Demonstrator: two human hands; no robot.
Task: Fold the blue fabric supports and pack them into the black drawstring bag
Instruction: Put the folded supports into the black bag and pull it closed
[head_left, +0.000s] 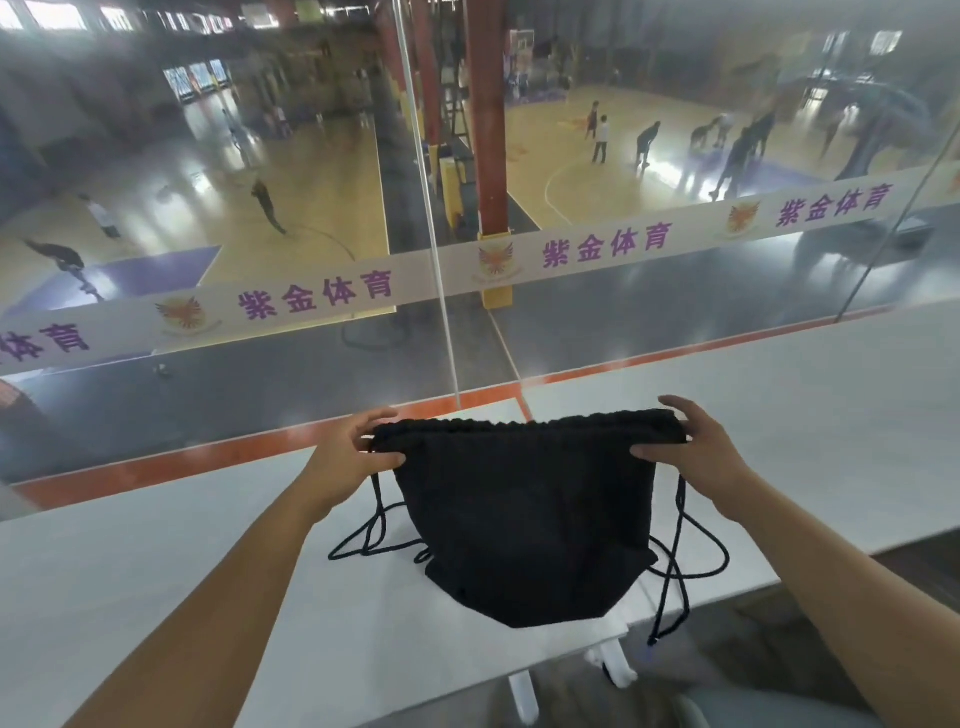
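The black drawstring bag (524, 519) is gathered along its top hem, so its opening and whatever is inside are hidden by the cloth. The left grip (358, 447) and right grip (696, 447) pinch the hem's 2 corners, and their fingertips are partly lost behind it. Both forearms are cut off by the lower edge. The worktop (156, 571) runs out of the picture on the left and right. Beyond the glass, the people on the court (600, 137) are too small and blurred to make out.
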